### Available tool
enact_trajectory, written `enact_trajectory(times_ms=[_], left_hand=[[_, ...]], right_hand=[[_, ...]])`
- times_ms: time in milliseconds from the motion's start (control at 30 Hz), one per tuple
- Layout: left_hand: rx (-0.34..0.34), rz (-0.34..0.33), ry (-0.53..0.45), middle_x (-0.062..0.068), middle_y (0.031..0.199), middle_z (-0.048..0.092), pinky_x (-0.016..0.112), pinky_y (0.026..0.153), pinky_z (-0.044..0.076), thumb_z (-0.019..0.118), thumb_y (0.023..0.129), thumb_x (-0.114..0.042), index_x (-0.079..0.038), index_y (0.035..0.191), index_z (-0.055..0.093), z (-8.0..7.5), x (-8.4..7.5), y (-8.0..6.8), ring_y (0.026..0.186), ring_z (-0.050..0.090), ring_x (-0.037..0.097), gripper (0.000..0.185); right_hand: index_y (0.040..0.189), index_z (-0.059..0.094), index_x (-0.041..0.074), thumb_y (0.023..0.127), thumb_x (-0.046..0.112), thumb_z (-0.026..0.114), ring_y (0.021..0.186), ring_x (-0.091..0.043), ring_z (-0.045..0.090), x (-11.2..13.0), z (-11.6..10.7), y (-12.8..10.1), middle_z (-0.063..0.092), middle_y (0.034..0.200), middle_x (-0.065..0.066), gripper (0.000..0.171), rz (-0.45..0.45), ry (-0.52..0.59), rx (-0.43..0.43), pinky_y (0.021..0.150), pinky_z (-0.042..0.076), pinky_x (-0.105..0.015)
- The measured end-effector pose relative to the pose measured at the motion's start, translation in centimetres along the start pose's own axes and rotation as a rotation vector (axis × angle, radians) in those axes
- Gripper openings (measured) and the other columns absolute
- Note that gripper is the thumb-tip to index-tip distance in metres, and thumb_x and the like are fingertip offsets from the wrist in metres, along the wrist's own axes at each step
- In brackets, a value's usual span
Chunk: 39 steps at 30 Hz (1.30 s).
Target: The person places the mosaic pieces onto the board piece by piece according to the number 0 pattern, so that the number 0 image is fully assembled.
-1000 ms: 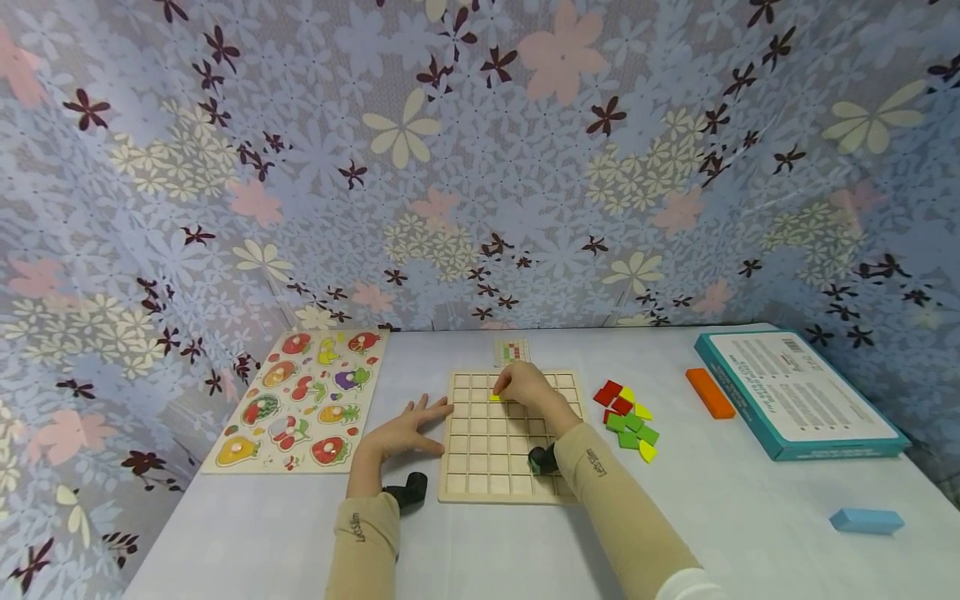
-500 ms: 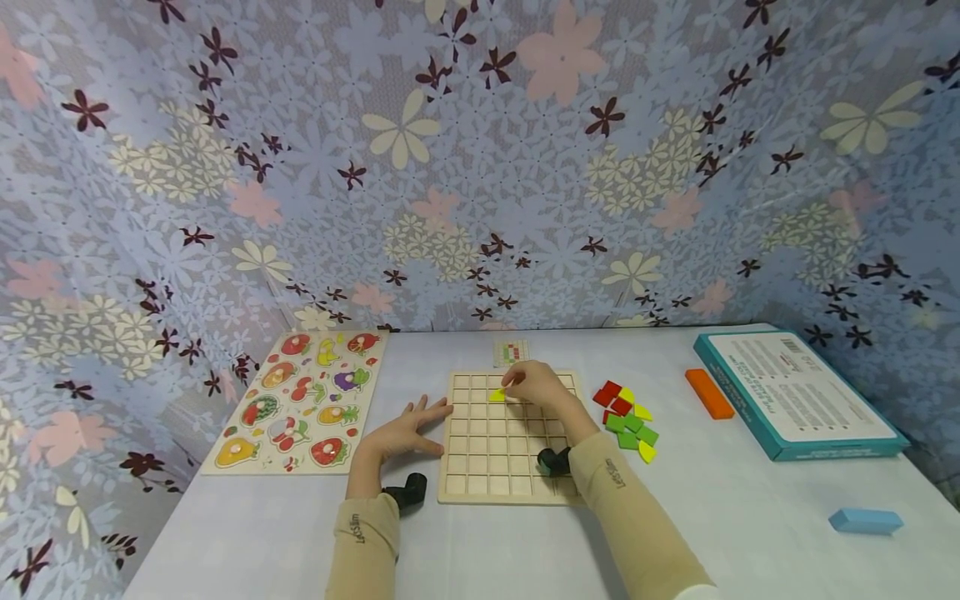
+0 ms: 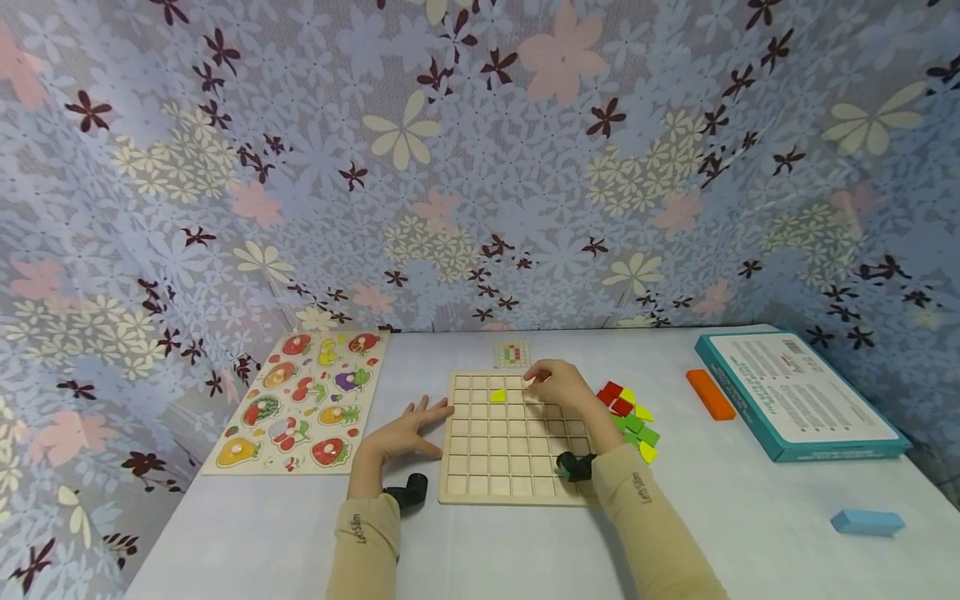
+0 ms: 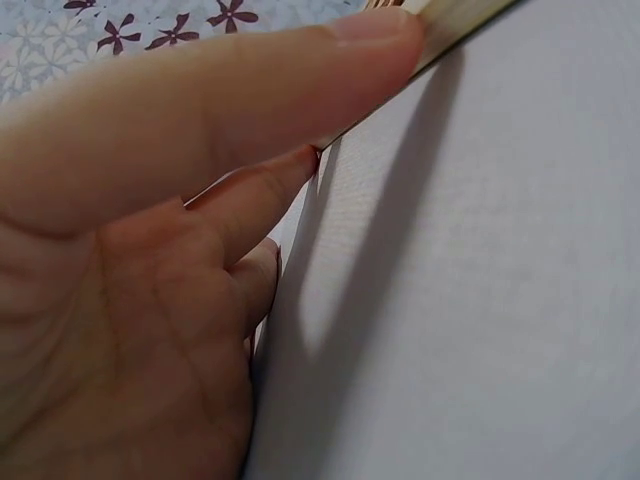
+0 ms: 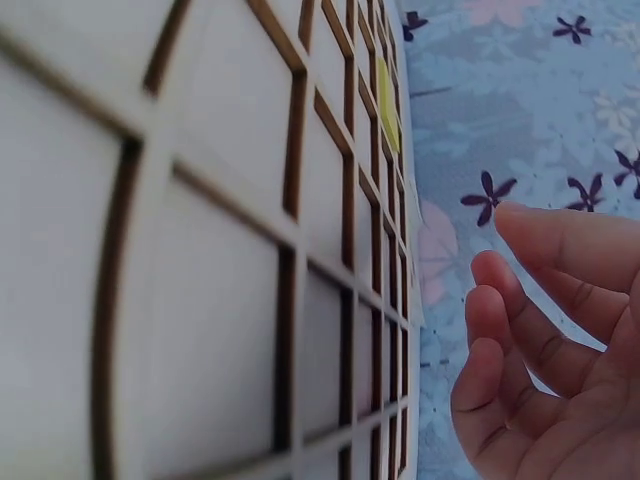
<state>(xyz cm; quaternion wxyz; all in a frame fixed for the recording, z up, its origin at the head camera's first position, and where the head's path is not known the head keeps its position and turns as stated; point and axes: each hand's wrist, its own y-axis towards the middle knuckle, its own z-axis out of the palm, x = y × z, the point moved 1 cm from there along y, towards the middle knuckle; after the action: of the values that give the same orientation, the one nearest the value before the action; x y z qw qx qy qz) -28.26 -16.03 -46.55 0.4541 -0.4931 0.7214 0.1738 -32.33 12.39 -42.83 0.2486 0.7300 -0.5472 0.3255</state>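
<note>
A wooden grid board [image 3: 477, 462] lies on the table, its small squares divided by raised strips. One yellow tile [image 3: 498, 395] with a rounded edge sits in a square of its second row; the right wrist view also catches this yellow tile [image 5: 386, 105]. My right hand [image 3: 564, 392] hovers over the board's upper right, and in its wrist view the right hand [image 5: 550, 340] has loosely bent fingers with nothing between them. At the board's left edge, my left hand [image 3: 403, 433] spreads its fingers. Close up, the left thumb [image 4: 300, 85] touches the board's side.
Red tiles [image 3: 621, 407], green tiles [image 3: 633, 425] and yellow tiles [image 3: 647, 452] lie right of the board. Behind it is a small pattern card [image 3: 513, 354]. A fruit puzzle [image 3: 300, 400] lies left; an orange block [image 3: 710, 395], teal box [image 3: 798, 392] and blue block [image 3: 867, 522] are at right.
My right hand has let go of the yellow tile, which stays in its square, and has drawn away to the right. My left hand has kept its place at the board's edge.
</note>
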Motion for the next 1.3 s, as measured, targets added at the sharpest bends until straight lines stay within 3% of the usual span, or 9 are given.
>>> enact_trajectory(times_ms=[500, 733, 933, 1100, 1300], left_hand=[[0.006, 0.022, 0.001, 0.005, 0.153, 0.016, 0.055, 0.11, -0.009, 0.077, 0.068, -0.007, -0.012, 0.141, 0.04, 0.0, 0.0, 0.1, 0.14, -0.013, 0.033, 0.082], [-0.008, 0.008, 0.013, 0.004, 0.153, 0.019, 0.057, 0.11, -0.008, 0.078, 0.067, -0.008, -0.014, 0.14, 0.041, 0.1, 0.2, 0.2, 0.14, -0.012, 0.034, 0.082], [-0.011, 0.003, 0.007, 0.004, 0.153, 0.019, 0.059, 0.109, -0.007, 0.078, 0.067, -0.008, -0.014, 0.14, 0.042, 0.2, 0.3, 0.2, 0.139, -0.012, 0.035, 0.081], [-0.002, 0.001, 0.016, 0.003, 0.153, 0.018, 0.06, 0.108, -0.008, 0.077, 0.068, -0.009, -0.015, 0.14, 0.041, 0.3, 0.0, 0.2, 0.139, -0.013, 0.036, 0.081], [-0.008, -0.017, 0.03, 0.002, 0.153, 0.017, 0.061, 0.108, -0.007, 0.077, 0.069, -0.009, -0.017, 0.14, 0.041, 0.2, 0.1, 0.1, 0.138, -0.014, 0.038, 0.08]], right_hand=[[0.109, 0.062, -0.001, 0.087, 0.009, 0.059, 0.086, -0.026, 0.055, -2.1, -3.1, -2.0, 0.06, 0.092, -0.012, 0.025, 0.029, 0.035, -0.092, 0.07, 0.046, -0.036], [0.112, 0.061, -0.003, 0.087, 0.009, 0.059, 0.084, -0.028, 0.055, -3.8, -4.6, -2.7, 0.06, 0.094, -0.015, 0.028, 0.053, 0.041, -0.12, 0.063, 0.045, -0.033], [0.113, 0.06, -0.003, 0.087, 0.01, 0.06, 0.09, -0.029, 0.055, -5.3, -6.0, -3.1, 0.059, 0.099, -0.017, 0.028, 0.117, 0.042, -0.14, 0.072, 0.049, -0.037], [0.114, 0.059, -0.002, 0.088, 0.01, 0.059, 0.088, -0.029, 0.054, -6.2, -7.1, -3.6, 0.058, 0.101, -0.018, 0.029, 0.18, 0.038, -0.148, 0.07, 0.048, -0.033], [0.115, 0.058, -0.002, 0.09, 0.012, 0.056, 0.089, -0.031, 0.054, -6.8, -7.7, -4.0, 0.057, 0.103, -0.019, 0.029, 0.218, 0.036, -0.148, 0.078, 0.05, -0.039]])
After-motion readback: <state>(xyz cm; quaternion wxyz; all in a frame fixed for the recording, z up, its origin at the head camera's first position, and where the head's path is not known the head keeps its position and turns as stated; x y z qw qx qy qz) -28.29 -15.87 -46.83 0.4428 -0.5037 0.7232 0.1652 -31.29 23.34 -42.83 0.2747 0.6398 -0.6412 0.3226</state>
